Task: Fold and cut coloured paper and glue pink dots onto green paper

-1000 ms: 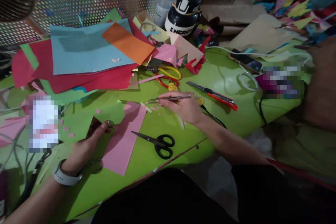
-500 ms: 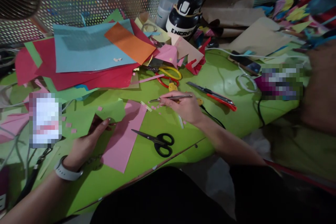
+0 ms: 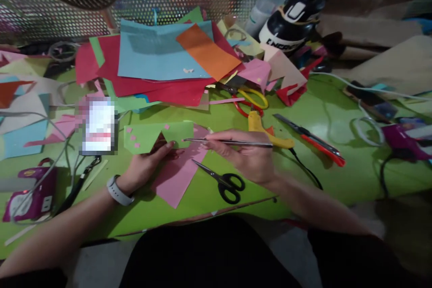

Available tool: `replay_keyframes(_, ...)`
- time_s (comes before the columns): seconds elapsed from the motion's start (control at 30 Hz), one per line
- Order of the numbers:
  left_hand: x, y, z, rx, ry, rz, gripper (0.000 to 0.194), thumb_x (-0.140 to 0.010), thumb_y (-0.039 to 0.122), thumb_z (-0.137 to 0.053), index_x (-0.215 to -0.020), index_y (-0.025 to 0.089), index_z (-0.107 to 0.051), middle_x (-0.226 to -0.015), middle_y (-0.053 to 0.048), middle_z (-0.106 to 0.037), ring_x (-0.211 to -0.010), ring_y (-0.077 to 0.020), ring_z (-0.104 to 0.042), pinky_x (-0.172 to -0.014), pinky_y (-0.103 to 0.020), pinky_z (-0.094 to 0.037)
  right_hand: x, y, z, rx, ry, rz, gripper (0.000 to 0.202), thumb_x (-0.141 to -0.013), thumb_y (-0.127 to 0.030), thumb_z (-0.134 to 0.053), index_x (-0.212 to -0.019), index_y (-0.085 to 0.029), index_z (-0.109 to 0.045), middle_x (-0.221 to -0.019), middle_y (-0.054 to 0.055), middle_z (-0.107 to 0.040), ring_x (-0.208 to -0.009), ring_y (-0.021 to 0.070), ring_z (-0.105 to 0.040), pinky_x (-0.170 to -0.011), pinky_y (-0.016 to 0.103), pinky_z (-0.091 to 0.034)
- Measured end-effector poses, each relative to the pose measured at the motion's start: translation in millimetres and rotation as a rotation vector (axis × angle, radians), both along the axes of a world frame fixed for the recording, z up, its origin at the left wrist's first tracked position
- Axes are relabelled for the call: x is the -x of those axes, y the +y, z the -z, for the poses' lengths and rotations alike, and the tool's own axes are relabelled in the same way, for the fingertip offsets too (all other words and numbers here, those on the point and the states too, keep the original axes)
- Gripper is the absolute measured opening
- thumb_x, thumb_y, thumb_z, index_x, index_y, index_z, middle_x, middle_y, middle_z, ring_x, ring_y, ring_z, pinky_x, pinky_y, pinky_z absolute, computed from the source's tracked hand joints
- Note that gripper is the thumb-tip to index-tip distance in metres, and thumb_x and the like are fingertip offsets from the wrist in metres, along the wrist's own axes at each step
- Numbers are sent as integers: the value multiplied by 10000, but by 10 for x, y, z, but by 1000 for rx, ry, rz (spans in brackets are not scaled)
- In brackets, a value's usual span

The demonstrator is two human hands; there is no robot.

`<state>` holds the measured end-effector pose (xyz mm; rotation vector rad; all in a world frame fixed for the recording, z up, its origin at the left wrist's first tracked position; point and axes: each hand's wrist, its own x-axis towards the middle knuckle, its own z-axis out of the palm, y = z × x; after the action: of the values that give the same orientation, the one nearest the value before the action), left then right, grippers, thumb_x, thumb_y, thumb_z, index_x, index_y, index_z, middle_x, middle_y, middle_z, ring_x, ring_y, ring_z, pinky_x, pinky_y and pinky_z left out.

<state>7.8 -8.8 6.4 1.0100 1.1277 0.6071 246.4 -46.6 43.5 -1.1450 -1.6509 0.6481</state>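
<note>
My left hand (image 3: 146,168) is closed on the lower edge of a notched green paper piece (image 3: 143,132), holding it up over the table. Several small pink paper squares (image 3: 132,137) dot its surface. Between the fingers of my right hand (image 3: 253,159) is a pair of metal tweezers (image 3: 232,142), pointing left. A tiny pink bit seems to be at the tweezer tip, close to the green paper's right part. Beneath the hands lies a pink paper strip (image 3: 175,184), partly covered. Black-handled scissors (image 3: 231,187) rest beside it, blades toward the strip.
A yellow glue gun (image 3: 257,127) lies behind my right hand, with a red utility knife (image 3: 312,141) to its right. Coloured sheets (image 3: 158,54) and a black bottle (image 3: 286,27) stand farther back. At left are a bright, blurred-out screen (image 3: 98,125) and cables.
The view has turned left, so the scene shifts right. My right hand has brought the tweezers from the pink scraps on the table over to the green paper.
</note>
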Motion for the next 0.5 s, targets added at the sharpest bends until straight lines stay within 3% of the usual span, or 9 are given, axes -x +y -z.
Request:
replay_keyframes(0.2, 95, -40, 224, 161, -147, -21, 440, -804, 526, -784, -1081, 187, -749, -1101, -93, -787, -1136, -257, -710, -1109, -406, -505, 62, 19, 147, -44, -26, -11, 163, -867, -211, -755, -1005, -291, -785, -950, 17, -813, -802, 191, -787, -742, 291, -666)
replay_keyframes(0.3, 100, -43, 279, 189, -192, -42, 414, -816, 502, -784, -1078, 183, -744, -1081, -106, -788, -1117, -268, -718, -1065, -419, -544, 17, 17, 201, 98, 148, 16, 121, -879, -291, -757, -997, -274, -775, -937, 31, -813, -749, 198, -785, -679, 318, -678)
replay_keyframes(0.5, 48, -36, 210, 80, -217, -21, 356, -826, 490, -770, -993, 177, -737, -1051, -108, -785, -1038, -281, -747, -1035, -433, -578, 47, 107, 326, 391, 475, 42, 205, -844, -417, -782, -882, -220, -742, -725, 15, -783, -625, 201, -766, -620, 349, -687)
